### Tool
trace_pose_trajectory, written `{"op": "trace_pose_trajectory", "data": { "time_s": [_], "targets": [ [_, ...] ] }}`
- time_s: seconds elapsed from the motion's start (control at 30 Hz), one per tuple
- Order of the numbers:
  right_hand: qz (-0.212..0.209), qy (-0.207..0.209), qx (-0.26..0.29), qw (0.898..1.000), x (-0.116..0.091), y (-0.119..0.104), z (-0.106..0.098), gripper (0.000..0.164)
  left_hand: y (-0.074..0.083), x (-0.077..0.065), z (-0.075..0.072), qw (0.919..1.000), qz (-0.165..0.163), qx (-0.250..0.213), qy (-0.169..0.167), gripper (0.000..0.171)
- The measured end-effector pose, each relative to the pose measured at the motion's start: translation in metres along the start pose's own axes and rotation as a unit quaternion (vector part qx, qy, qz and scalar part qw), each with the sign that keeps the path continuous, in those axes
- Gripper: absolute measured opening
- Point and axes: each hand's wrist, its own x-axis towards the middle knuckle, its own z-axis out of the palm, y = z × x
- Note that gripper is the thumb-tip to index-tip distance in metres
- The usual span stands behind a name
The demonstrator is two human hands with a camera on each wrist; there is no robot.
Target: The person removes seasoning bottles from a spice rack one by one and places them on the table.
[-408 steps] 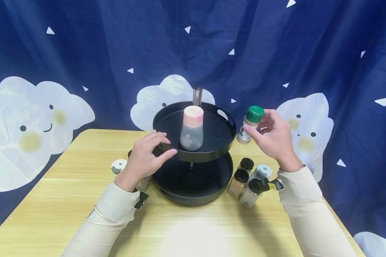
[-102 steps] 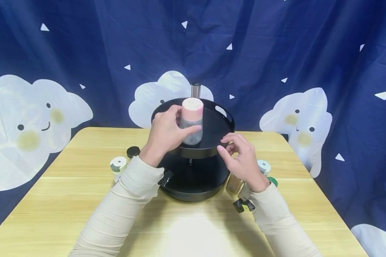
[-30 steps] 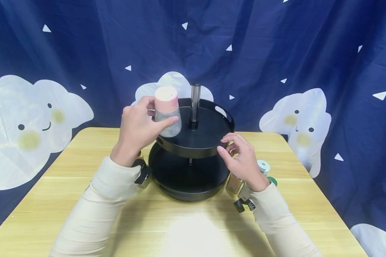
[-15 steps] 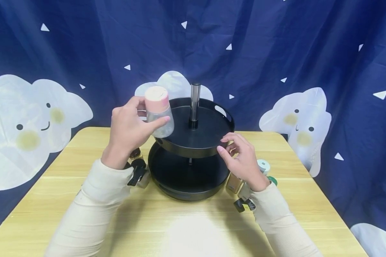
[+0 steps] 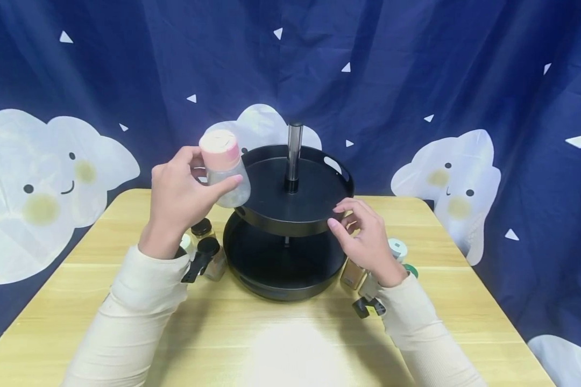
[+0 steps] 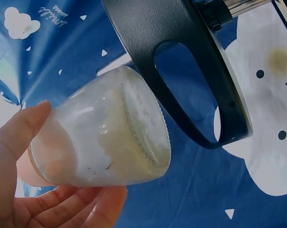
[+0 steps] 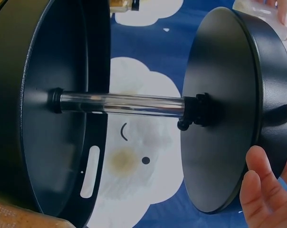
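My left hand (image 5: 173, 196) grips a clear jar with a pink-and-white cap (image 5: 222, 153), thumb on one side and fingers on the other. The jar is tilted slightly, raised at the left edge of the black two-tier rack's upper tray (image 5: 314, 201). In the left wrist view the jar's base (image 6: 146, 118) lies close to the tray's handle slot, with pale contents against the glass. My right hand (image 5: 365, 236) stays at the upper tray's right front rim, fingers loosely bent. In the right wrist view its fingertips (image 7: 258, 161) overlap the tray's edge.
The lower tray (image 5: 281, 263) sits on the wooden table (image 5: 290, 349), with a metal post (image 5: 294, 156) rising through the upper tray. Small jars with black lids (image 5: 208, 247) stand left of the rack. More jars (image 5: 352, 275) are at its right, partly behind my right hand.
My left hand has lifted the pink-capped jar off the upper tray and carried it left past the rim. The right hand earlier held a green-capped jar; lately it has stayed still by the rim.
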Motion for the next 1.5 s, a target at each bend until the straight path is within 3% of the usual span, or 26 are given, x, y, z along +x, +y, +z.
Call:
{"op": "trace_pose_trajectory", "data": {
  "time_s": [0.6,0.93,1.17,1.3,1.5],
  "targets": [
    [-0.001,0.001,0.001,1.0,-0.001,0.003,0.0,0.02,-0.01,-0.01,-0.011,0.9998,0.013,0.007,0.013,0.058],
    [0.002,-0.001,0.002,1.0,-0.001,0.004,0.0,0.02,-0.019,-0.015,-0.016,0.9996,-0.011,0.027,0.002,0.06],
    [0.001,-0.005,0.002,1.0,-0.006,0.031,0.005,0.02,-0.024,-0.02,-0.019,0.998,-0.025,0.056,-0.017,0.061],
    [0.006,-0.011,0.005,1.0,-0.008,0.04,0.006,0.019,-0.029,-0.023,-0.02,0.9962,-0.045,0.06,-0.045,0.062],
    [0.001,-0.005,0.01,1.0,-0.003,0.014,0.001,0.019,-0.037,-0.03,-0.021,0.992,-0.074,0.07,-0.075,0.064]
  ]
}}
